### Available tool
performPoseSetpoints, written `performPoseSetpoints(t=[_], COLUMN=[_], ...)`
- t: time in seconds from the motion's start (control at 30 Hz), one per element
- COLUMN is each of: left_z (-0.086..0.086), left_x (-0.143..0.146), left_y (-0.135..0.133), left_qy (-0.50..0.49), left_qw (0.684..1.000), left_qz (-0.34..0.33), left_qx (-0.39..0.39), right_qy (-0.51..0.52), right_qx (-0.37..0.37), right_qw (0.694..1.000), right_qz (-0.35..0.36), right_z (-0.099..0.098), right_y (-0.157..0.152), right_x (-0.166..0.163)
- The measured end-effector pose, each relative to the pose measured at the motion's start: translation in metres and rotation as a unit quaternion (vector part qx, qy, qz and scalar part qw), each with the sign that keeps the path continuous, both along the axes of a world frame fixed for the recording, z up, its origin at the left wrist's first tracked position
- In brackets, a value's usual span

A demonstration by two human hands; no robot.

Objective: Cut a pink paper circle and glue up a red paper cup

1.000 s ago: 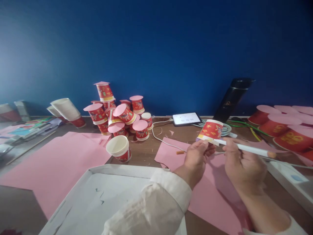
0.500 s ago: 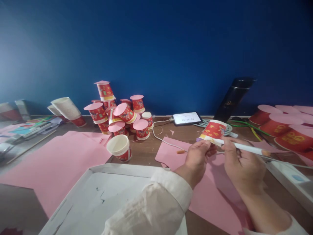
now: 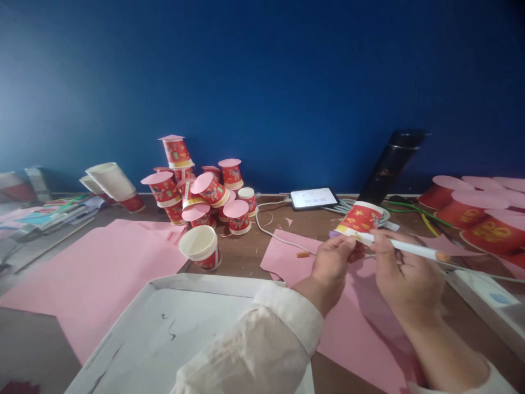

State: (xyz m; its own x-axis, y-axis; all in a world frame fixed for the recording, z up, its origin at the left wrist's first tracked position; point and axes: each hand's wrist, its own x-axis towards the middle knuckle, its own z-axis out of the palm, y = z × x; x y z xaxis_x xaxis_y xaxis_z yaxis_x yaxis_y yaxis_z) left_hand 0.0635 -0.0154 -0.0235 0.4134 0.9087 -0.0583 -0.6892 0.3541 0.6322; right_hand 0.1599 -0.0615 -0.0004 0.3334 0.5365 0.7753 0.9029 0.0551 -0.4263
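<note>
My left hand is closed on the rim of a red patterned paper cup, held tilted above a pink paper sheet. My right hand grips a white pen with an orange end, its tip resting at the cup's rim. Both hands hover over the brown table, right of centre.
A pile of red cups with pink lids stands at the back left, with an open cup in front. Also here: a large pink sheet, a white tray, a phone, a black flask, lidded cups at right.
The cup has tilted and shifted slightly to the right in my left hand; the pen has followed it. Little else has moved.
</note>
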Motion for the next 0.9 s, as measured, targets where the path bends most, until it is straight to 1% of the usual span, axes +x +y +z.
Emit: performPoseSetpoints(t=[0.1, 0.27, 0.5, 0.7, 0.8, 0.9], left_z=[-0.0005, -0.0015, -0.0020, -0.0009, -0.0001, 0.0003], left_x=[0.0000, 0.0000, 0.0005, 0.0002, -0.0001, 0.0000], left_y=[-0.0002, 0.0004, 0.0010, 0.0004, 0.0004, 0.0010], left_qy=[0.005, 0.008, 0.006, 0.008, 0.007, 0.004], left_qw=[1.000, 1.000, 1.000, 1.000, 1.000, 1.000], left_qz=[0.003, 0.004, 0.007, 0.008, 0.011, 0.013], left_qx=[0.002, 0.000, 0.002, 0.004, 0.003, -0.008], right_qy=[-0.003, -0.001, 0.000, 0.009, -0.001, -0.009], right_qx=[0.005, -0.010, -0.002, -0.020, -0.012, -0.003], right_qw=[1.000, 1.000, 1.000, 1.000, 1.000, 1.000], right_qz=[0.002, 0.013, -0.012, 0.008, 0.009, -0.006], right_z=[-0.0005, -0.0001, -0.0024, -0.0001, -0.0019, -0.0048], right_y=[0.0002, 0.0005, 0.0010, 0.0013, 0.0014, 0.0020], right_x=[0.0003, 0.0007, 0.0017, 0.0007, 0.0012, 0.0028])
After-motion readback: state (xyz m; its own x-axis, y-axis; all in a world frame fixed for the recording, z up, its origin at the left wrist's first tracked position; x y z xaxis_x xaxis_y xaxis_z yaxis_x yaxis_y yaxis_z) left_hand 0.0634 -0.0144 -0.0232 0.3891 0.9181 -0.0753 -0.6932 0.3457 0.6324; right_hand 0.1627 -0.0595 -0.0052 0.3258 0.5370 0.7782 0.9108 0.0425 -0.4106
